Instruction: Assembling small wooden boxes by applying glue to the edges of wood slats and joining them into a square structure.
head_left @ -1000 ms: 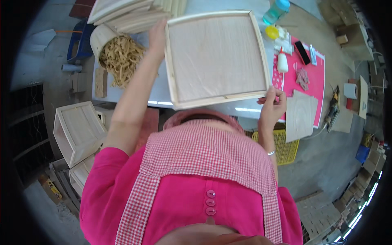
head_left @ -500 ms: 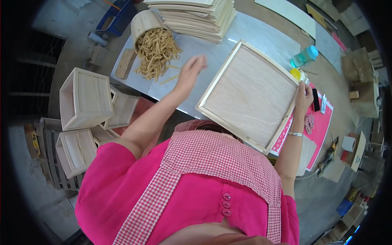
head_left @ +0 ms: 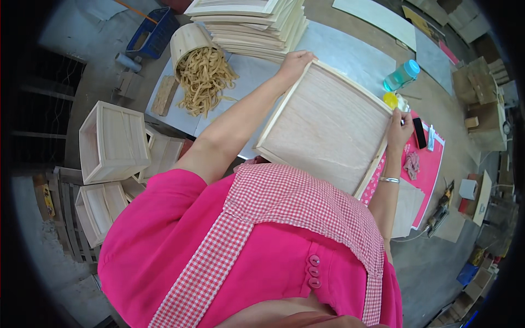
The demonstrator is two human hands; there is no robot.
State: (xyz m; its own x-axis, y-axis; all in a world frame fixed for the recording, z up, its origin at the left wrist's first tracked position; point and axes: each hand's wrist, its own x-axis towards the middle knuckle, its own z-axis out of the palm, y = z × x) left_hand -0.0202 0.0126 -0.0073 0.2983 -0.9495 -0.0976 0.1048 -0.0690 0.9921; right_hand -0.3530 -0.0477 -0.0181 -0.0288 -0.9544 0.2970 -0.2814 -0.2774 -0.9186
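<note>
A shallow wooden tray (head_left: 331, 123), a thin panel edged with a raised frame, lies tilted in front of my body. My left hand (head_left: 296, 63) is closed over its far left corner, fingers over the rim. On the right side, my right hand (head_left: 400, 128) grips the frame near the far right corner. Left of the tray, pale rubber bands or strips (head_left: 203, 79) spill from a tipped wooden tub (head_left: 188, 41) onto the table. A small wood block (head_left: 164, 95) rests beside them.
Stacked wooden panels (head_left: 257, 33) stand at the back of the table (head_left: 350, 46). A blue bottle (head_left: 402, 75), a yellow round object (head_left: 390, 99) and a phone (head_left: 419, 133) are at the right. Wooden boxes (head_left: 123, 142) sit at the left; a power tool (head_left: 441, 210) lies at the far right.
My left hand has moved from above the table to the tray's far left corner and taken hold of it. The tray has shifted slightly left; my right hand keeps its grip.
</note>
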